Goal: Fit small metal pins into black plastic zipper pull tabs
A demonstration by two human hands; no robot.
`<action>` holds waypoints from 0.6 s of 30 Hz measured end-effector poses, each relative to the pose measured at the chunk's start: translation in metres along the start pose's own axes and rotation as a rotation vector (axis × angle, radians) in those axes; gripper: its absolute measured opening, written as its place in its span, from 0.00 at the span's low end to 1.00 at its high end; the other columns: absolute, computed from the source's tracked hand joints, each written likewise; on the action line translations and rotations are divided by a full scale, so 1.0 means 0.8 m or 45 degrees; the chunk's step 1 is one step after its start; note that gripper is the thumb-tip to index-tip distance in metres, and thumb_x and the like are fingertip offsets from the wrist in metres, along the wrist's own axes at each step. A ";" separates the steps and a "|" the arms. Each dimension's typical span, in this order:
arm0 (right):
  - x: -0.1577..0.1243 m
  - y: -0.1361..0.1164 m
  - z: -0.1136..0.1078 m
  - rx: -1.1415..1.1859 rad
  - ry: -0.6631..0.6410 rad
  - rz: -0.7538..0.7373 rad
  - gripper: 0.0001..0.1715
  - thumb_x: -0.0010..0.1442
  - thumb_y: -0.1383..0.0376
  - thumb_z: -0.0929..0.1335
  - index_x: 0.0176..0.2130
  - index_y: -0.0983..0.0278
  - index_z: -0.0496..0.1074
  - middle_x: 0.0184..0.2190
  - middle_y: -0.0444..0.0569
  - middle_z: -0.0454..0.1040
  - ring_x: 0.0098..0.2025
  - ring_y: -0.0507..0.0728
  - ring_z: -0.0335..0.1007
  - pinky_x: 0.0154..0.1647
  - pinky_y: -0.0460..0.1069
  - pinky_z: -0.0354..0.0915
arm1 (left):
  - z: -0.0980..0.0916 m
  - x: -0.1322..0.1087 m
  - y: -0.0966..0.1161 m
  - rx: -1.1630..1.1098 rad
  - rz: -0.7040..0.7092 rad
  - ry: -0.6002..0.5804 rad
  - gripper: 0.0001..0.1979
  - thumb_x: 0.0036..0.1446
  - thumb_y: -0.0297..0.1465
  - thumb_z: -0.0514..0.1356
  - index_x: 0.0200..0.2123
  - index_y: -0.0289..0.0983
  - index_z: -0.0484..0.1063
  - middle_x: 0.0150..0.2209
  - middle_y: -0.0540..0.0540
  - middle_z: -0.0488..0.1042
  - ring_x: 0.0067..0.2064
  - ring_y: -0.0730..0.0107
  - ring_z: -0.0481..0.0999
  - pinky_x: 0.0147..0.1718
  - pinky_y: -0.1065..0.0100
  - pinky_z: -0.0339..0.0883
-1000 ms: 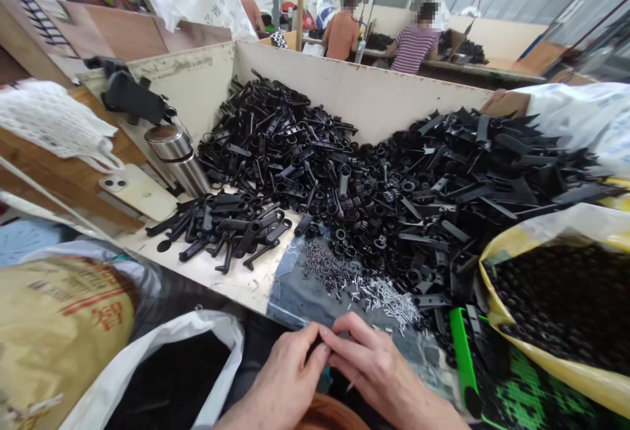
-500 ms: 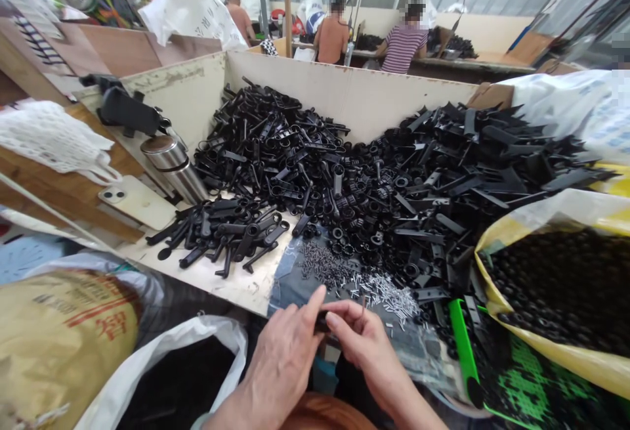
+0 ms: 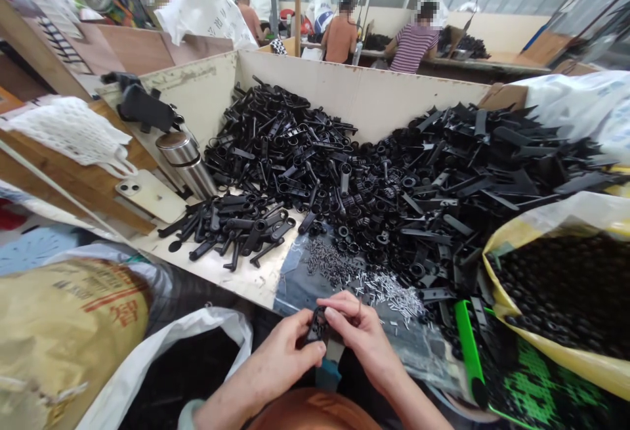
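Note:
A black plastic part (image 3: 317, 326) with a rounded, ring-like end sits between my two hands, in front of the table edge. My left hand (image 3: 290, 351) is closed around it from the left, thumb underneath. From the right, my right hand (image 3: 361, 325) presses thumb and fingertips against the part's upper end. Whether a small piece is also pinched in the right fingers cannot be made out. Just beyond the hands lie loose silver pins (image 3: 394, 295) and a patch of small dark screws or pins (image 3: 327, 262).
Heaped black plastic parts (image 3: 280, 141) fill the table's back, with a smaller pile (image 3: 241, 226) at left. A thermos (image 3: 187, 164) and a phone (image 3: 150, 197) stand and lie leftward. A yellow sack (image 3: 566, 285) and green basket (image 3: 467, 344) flank the right. An open white sack (image 3: 241, 331) sits lower left.
My left hand has turned and dropped back, so the black plastic part now shows between the hands. The right hand stays close to it. The view has shifted slightly.

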State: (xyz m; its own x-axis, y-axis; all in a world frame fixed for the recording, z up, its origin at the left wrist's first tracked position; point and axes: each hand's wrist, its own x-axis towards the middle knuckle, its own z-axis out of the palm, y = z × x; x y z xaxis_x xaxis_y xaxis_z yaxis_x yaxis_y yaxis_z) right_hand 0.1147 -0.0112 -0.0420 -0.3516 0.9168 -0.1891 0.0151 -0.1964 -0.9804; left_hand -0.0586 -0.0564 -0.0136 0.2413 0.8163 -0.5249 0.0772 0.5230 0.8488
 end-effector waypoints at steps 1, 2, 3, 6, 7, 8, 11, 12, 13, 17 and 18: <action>0.000 0.000 0.000 0.001 -0.012 0.004 0.18 0.60 0.49 0.73 0.42 0.58 0.85 0.36 0.48 0.73 0.34 0.55 0.69 0.34 0.48 0.66 | 0.001 -0.002 0.005 -0.012 -0.020 -0.005 0.16 0.54 0.32 0.60 0.47 0.35 0.70 0.32 0.50 0.73 0.38 0.64 0.72 0.40 0.65 0.62; 0.001 0.000 -0.001 0.001 -0.025 0.013 0.19 0.60 0.49 0.73 0.43 0.58 0.85 0.36 0.47 0.73 0.33 0.54 0.69 0.34 0.48 0.66 | 0.002 -0.003 0.011 -0.033 -0.040 -0.008 0.18 0.54 0.33 0.60 0.48 0.34 0.70 0.30 0.51 0.72 0.37 0.64 0.71 0.39 0.65 0.61; 0.001 0.001 -0.002 -0.006 -0.042 0.021 0.19 0.61 0.49 0.72 0.43 0.58 0.84 0.35 0.47 0.72 0.32 0.54 0.68 0.33 0.48 0.66 | 0.003 -0.005 0.015 -0.062 -0.057 -0.008 0.21 0.53 0.35 0.60 0.50 0.33 0.68 0.28 0.51 0.71 0.36 0.64 0.70 0.39 0.64 0.61; 0.001 0.002 -0.007 -0.102 -0.111 -0.026 0.21 0.62 0.48 0.71 0.45 0.59 0.83 0.34 0.46 0.71 0.32 0.53 0.66 0.33 0.48 0.65 | 0.003 -0.009 0.017 -0.176 -0.103 0.005 0.30 0.53 0.40 0.62 0.55 0.30 0.64 0.25 0.53 0.70 0.34 0.65 0.68 0.41 0.63 0.60; 0.001 0.002 -0.009 -0.150 -0.138 -0.055 0.22 0.62 0.47 0.72 0.46 0.59 0.83 0.33 0.46 0.70 0.31 0.53 0.65 0.33 0.48 0.64 | 0.003 -0.009 0.014 -0.216 -0.119 0.006 0.32 0.53 0.42 0.62 0.56 0.29 0.62 0.24 0.54 0.69 0.33 0.66 0.68 0.40 0.63 0.60; 0.001 0.002 -0.012 -0.196 -0.164 -0.085 0.22 0.61 0.48 0.72 0.47 0.59 0.82 0.33 0.45 0.70 0.31 0.53 0.64 0.33 0.48 0.64 | 0.002 -0.010 0.010 -0.249 -0.133 -0.003 0.34 0.54 0.44 0.62 0.58 0.28 0.61 0.23 0.54 0.69 0.32 0.66 0.68 0.39 0.63 0.60; 0.001 0.000 -0.019 -0.300 -0.237 -0.140 0.22 0.64 0.49 0.70 0.50 0.58 0.81 0.34 0.46 0.70 0.33 0.54 0.64 0.34 0.48 0.63 | -0.001 -0.010 -0.003 -0.321 -0.144 -0.046 0.37 0.56 0.47 0.61 0.60 0.28 0.58 0.23 0.54 0.71 0.29 0.68 0.66 0.35 0.65 0.59; 0.000 -0.001 -0.021 -0.322 -0.260 -0.146 0.22 0.65 0.50 0.69 0.51 0.58 0.81 0.34 0.46 0.70 0.34 0.54 0.65 0.35 0.49 0.64 | -0.002 -0.010 -0.006 -0.335 -0.139 -0.058 0.37 0.56 0.48 0.61 0.59 0.29 0.59 0.23 0.53 0.71 0.28 0.69 0.66 0.33 0.65 0.59; 0.000 -0.002 -0.022 -0.341 -0.278 -0.150 0.21 0.66 0.51 0.69 0.52 0.59 0.80 0.35 0.47 0.70 0.36 0.55 0.66 0.36 0.49 0.64 | -0.002 -0.010 -0.007 -0.344 -0.133 -0.073 0.36 0.56 0.48 0.62 0.58 0.29 0.60 0.23 0.53 0.72 0.27 0.70 0.66 0.32 0.66 0.58; -0.001 -0.005 -0.022 -0.397 -0.305 -0.146 0.20 0.67 0.54 0.68 0.53 0.59 0.79 0.36 0.47 0.71 0.36 0.55 0.67 0.37 0.49 0.64 | -0.001 -0.011 0.000 -0.355 -0.164 -0.084 0.34 0.53 0.49 0.63 0.54 0.30 0.65 0.23 0.52 0.72 0.25 0.72 0.64 0.30 0.67 0.55; -0.002 -0.004 -0.020 -0.411 -0.286 -0.141 0.20 0.66 0.55 0.68 0.52 0.60 0.79 0.36 0.47 0.71 0.35 0.54 0.67 0.35 0.48 0.64 | 0.000 -0.012 0.002 -0.359 -0.183 -0.069 0.35 0.52 0.50 0.64 0.54 0.30 0.65 0.22 0.52 0.72 0.25 0.73 0.63 0.30 0.67 0.55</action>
State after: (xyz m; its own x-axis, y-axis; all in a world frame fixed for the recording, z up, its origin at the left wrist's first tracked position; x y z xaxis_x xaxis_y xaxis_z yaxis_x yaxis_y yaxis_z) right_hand 0.1303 -0.0063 -0.0391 -0.5629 0.8205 -0.0998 0.2464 0.0514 -0.9678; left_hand -0.0612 -0.0635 -0.0070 0.2991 0.7189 -0.6275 -0.1552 0.6855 0.7113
